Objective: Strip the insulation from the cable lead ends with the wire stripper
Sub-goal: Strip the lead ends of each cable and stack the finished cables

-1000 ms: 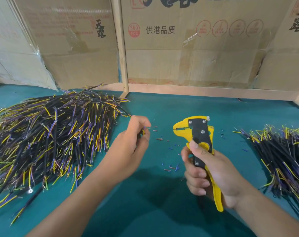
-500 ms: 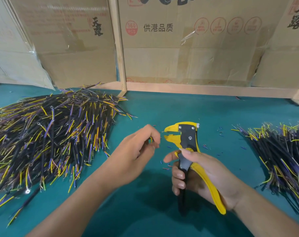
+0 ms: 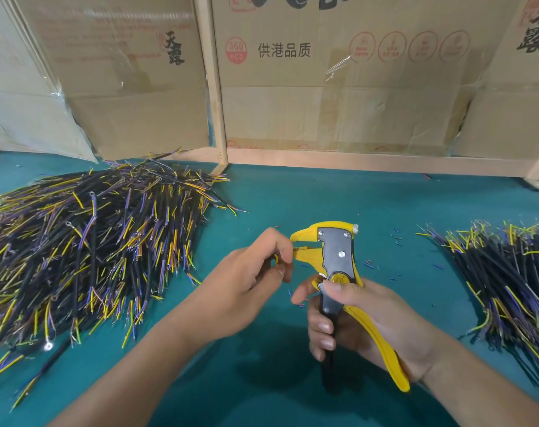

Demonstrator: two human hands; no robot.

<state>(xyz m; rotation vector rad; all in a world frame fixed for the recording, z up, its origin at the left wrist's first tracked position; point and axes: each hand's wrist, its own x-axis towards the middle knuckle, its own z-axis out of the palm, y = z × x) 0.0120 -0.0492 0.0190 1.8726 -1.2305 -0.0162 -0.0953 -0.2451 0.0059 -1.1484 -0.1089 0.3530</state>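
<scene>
Cable lead (image 3: 275,259), yellow, is pinched in left hand (image 3: 246,282) fingertips w/ its tip fed into the open beak of the wire stripper (image 3: 336,263); not squeezed yet, judging by handles spread apart. Right hand (image 3: 363,318) grips the stripper handles, thumb on the pivot. Progress: big heap of leads (image 3: 86,251) at left looks like the to-do stock; smaller heap (image 3: 508,282) at right prob. the finished lot, so well under half done, I'd say. Insulation bits (image 3: 369,265) are scattered on the teal bench mat (image 3: 292,195) near the tool.
</scene>
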